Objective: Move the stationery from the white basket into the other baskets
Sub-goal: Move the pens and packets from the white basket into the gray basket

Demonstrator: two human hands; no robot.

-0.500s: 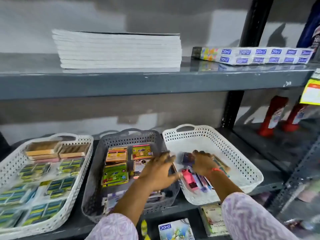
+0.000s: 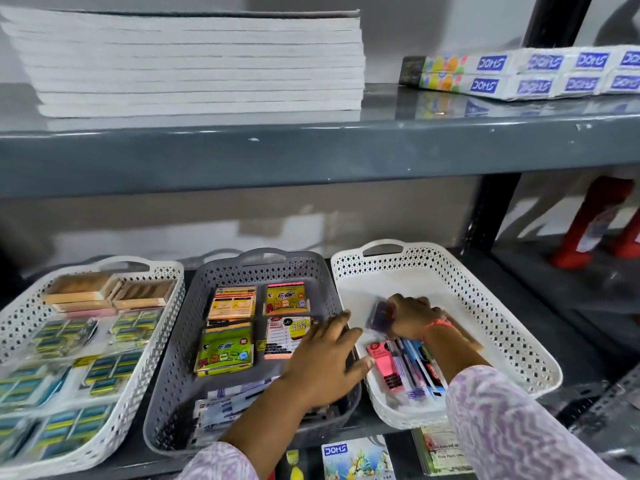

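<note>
Right hand [image 2: 412, 317] grips a small purple packet [image 2: 381, 314] — flat, glossy, blurred.

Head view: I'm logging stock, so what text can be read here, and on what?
"DOMS": white boxes on the upper shelf.
"DOMS": pack on the shelf below the baskets.
"STICK NOTES": pack in the grey basket.
The logos on the green pack and yellow pack are too blurred to read for certain.
Print on the pink pack in the right white basket, and on everything in the left white basket, is too small.
</note>
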